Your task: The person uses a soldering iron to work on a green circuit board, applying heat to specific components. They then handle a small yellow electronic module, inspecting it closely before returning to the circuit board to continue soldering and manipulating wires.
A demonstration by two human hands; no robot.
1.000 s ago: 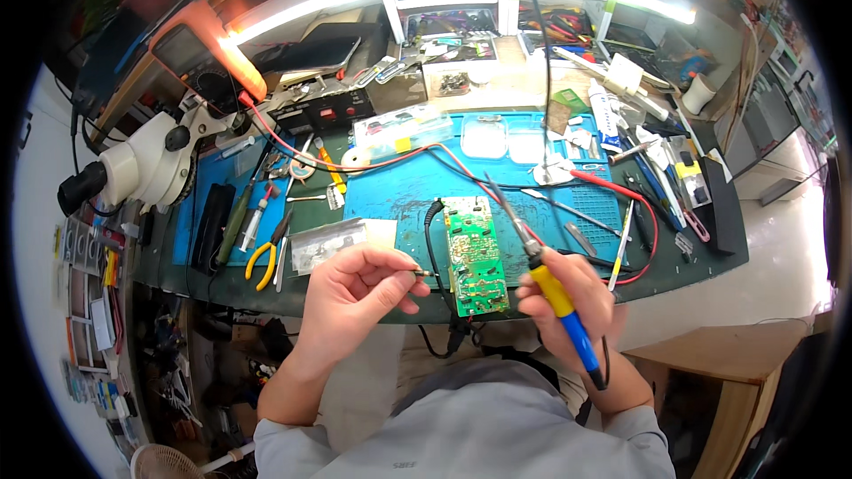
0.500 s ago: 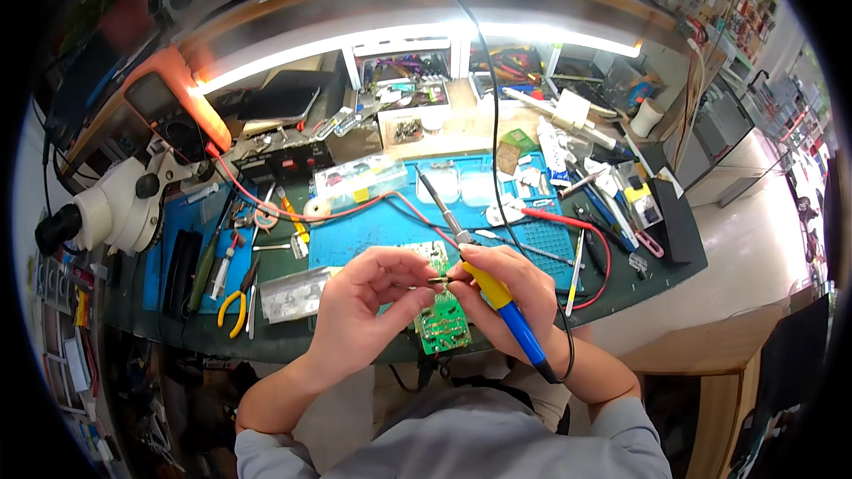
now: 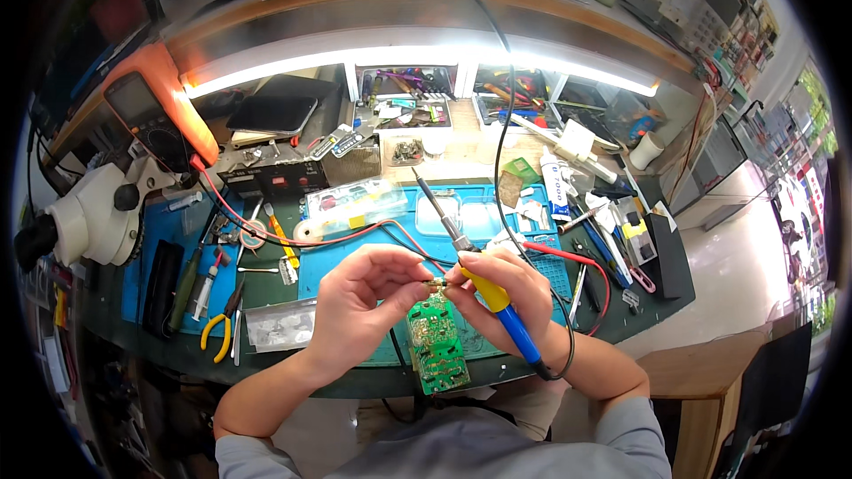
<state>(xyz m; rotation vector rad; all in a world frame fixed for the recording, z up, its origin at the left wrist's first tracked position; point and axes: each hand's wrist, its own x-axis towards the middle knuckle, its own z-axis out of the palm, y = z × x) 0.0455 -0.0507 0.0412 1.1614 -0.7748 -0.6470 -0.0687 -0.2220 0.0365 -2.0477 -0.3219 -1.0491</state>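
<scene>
My left hand (image 3: 362,300) is closed, its thumb and fingertips pinching a small dark-and-gold component (image 3: 436,283). Against it, my right thumb and fingertip meet from the other side. My right hand (image 3: 513,288) also grips a soldering iron (image 3: 516,330) with a yellow and blue handle; its metal tip points up and away to the far left, touching nothing. Just below the fingertips, a green circuit board (image 3: 437,350) lies near the bench's front edge, its upper end partly hidden by my hands. The component's exact kind is too small to tell.
A black iron cord (image 3: 499,146) loops over the workspace. Red leads (image 3: 351,235) cross the blue mat (image 3: 355,257) from an orange multimeter (image 3: 158,111). At left are a white microscope (image 3: 93,213) and yellow-handled pliers (image 3: 216,337); pens and tubes lie at right.
The view has shifted, so the board sits lower in the picture and more of it shows below my hands. Both hands keep the same hold, fingertips still together at the small component.
</scene>
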